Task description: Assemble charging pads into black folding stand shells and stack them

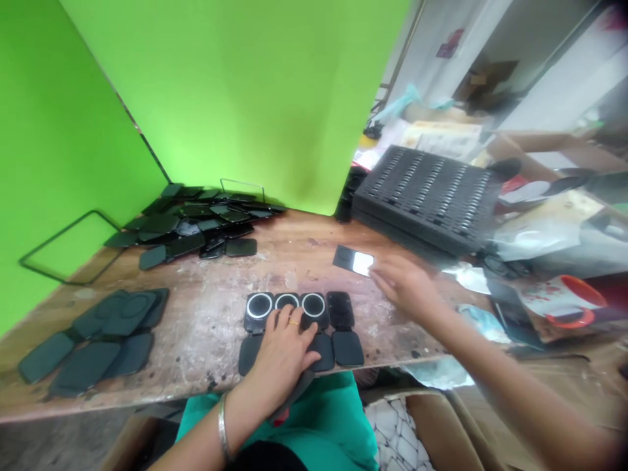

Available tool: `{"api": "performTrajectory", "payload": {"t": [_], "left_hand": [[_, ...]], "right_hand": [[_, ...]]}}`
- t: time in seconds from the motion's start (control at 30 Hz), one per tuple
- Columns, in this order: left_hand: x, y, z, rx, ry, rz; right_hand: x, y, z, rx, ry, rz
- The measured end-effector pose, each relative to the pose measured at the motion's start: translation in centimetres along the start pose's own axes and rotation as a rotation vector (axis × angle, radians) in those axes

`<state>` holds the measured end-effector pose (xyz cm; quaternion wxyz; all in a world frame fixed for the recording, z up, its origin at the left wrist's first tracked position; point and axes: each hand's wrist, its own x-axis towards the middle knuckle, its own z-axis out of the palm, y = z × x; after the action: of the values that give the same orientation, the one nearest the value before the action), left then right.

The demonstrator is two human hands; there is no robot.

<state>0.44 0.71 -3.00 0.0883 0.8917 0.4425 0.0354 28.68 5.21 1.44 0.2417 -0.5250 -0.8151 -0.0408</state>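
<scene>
My left hand (287, 343) lies with its fingers spread over a row of dark square two-part pads, hiding much of the middle ones. White rings show on the upper squares of three pads, one being the ringed square (313, 307) right of my fingers. The rightmost pad has a plain upper square (340, 309) with no ring and a dark lower square (348, 348). At the right, my right hand (405, 284) pinches the edge of a flat dark strip with a bright white end (346, 258). Its fingers are slightly blurred.
Dark pads (112, 320) lie stacked at the left. Behind them is a heap of dark flat pieces (196, 219) against green panels (255, 98). A black slotted foam block (422, 196) stands back right. A cup with an orange rim (564, 297) sits near the right edge.
</scene>
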Motion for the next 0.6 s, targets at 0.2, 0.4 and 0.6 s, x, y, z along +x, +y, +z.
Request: {"api": "performTrajectory", "payload": {"t": [0.2, 0.4, 0.6], "left_hand": [[-0.1, -0.3, 0.2, 0.027, 0.011, 0.039], [-0.1, -0.3, 0.4, 0.054, 0.011, 0.044], [0.1, 0.0, 0.0, 0.064, -0.019, 0.046]], "right_hand": [[-0.2, 2.3, -1.9, 0.089, -0.005, 0.062], [-2.2, -3.4, 5.5, 0.136, -0.213, -0.102], [-1.5, -5.0, 9.3, 0.133, -0.275, -0.092]]}}
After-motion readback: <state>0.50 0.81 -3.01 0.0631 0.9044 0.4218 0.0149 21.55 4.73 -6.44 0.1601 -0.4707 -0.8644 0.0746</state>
